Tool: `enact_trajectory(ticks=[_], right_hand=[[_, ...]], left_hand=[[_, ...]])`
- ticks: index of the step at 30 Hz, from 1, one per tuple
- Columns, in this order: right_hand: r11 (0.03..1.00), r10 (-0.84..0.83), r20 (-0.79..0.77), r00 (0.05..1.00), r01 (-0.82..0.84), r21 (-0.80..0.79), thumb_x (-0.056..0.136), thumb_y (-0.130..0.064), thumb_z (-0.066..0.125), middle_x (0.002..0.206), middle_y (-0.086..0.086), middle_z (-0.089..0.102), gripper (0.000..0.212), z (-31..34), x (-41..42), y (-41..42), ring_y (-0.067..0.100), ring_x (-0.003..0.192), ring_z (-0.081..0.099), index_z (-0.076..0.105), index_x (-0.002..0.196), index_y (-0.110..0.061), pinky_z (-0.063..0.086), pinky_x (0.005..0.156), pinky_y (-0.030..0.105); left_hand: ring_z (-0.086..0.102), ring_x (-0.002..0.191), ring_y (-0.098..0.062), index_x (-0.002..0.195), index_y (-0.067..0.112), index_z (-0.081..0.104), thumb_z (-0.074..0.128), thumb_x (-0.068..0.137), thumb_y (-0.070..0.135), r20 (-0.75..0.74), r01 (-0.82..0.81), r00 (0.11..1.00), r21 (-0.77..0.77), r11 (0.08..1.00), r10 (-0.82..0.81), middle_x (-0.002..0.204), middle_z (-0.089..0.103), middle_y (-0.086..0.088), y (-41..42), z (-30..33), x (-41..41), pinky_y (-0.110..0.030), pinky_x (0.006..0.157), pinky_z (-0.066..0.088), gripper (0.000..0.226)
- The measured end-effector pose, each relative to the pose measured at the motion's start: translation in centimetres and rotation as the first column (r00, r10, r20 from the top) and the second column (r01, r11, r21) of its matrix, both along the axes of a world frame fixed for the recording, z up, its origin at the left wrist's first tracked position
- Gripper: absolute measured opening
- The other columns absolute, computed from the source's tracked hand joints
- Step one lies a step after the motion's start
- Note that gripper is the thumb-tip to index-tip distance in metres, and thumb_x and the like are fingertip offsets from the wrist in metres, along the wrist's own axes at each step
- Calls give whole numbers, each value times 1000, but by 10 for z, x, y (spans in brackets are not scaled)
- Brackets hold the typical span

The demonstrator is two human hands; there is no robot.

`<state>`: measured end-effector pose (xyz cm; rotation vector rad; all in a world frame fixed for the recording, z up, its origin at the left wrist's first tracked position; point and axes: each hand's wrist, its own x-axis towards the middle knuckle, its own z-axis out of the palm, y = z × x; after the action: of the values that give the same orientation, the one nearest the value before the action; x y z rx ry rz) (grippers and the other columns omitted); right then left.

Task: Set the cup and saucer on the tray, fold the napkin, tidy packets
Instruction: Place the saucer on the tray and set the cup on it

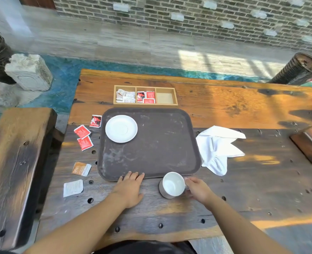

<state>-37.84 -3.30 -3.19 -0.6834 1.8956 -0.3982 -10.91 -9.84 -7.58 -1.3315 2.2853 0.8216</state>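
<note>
A white saucer lies in the far left corner of the dark brown tray. The white cup stands on the wooden table just in front of the tray's near edge. My right hand touches the cup's right side, fingers at its handle. My left hand rests flat on the table, fingertips on the tray's near rim. A crumpled white napkin lies right of the tray. Loose packets lie left of the tray: red ones, an orange one, a white one.
A three-part wooden box behind the tray holds white packets on the left and red ones in the middle; its right part is bare. A wooden bench runs at the left. Wooden blocks sit at the table's right edge.
</note>
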Motion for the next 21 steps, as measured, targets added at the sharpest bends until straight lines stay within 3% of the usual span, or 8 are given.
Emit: enact_trajectory(ticks=[3, 7, 11, 15, 21], right_hand=[[997, -75, 114, 991, 75, 8, 98, -29, 48, 85, 4, 59, 23, 5, 5, 7, 13, 64, 55, 63, 95, -12, 48, 56, 20], [999, -32, 86, 996, 34, -31, 102, -26, 42, 92, 6, 54, 21, 4, 8, 14, 17, 75, 53, 49, 88, -12, 45, 61, 22], [995, 84, 44, 995, -82, -53, 101, -30, 44, 90, 10, 58, 35, 5, 11, 20, 16, 75, 58, 55, 99, 3, 50, 72, 29], [975, 197, 0, 980, -196, -104, 96, -37, 53, 73, 0, 59, 31, 8, 10, 19, 14, 69, 52, 55, 72, -18, 44, 76, 35], [958, 271, 31, 962, -266, -110, 85, -47, 56, 70, -1, 44, 33, 20, 17, 8, 16, 67, 42, 44, 67, -22, 38, 70, 34]], left_hand=[[11, 150, -30, 157, 22, 5, 50, 92, 48, 34, 21, 999, -11, 1000, -20, 165, 14, -5, 3, -1, 1, -48, 122, 12, 83], [12, 150, -30, 157, 21, 6, 52, 92, 46, 35, 21, 999, -10, 1000, -20, 165, 12, -5, 3, 3, 0, -48, 122, 11, 83], [12, 150, -30, 157, 21, 6, 53, 91, 46, 32, 16, 999, 7, 1000, -17, 165, 13, -5, 2, 6, 0, -48, 122, 12, 84], [12, 151, -28, 157, 21, 7, 53, 91, 46, 25, 19, 999, 11, 1000, -19, 165, 12, -5, 1, 6, 2, -47, 122, 11, 84], [12, 150, -29, 157, 20, 10, 54, 90, 44, 15, -8, 1000, 28, 1000, 7, 164, 14, -6, 0, 7, 7, -47, 122, 12, 83]])
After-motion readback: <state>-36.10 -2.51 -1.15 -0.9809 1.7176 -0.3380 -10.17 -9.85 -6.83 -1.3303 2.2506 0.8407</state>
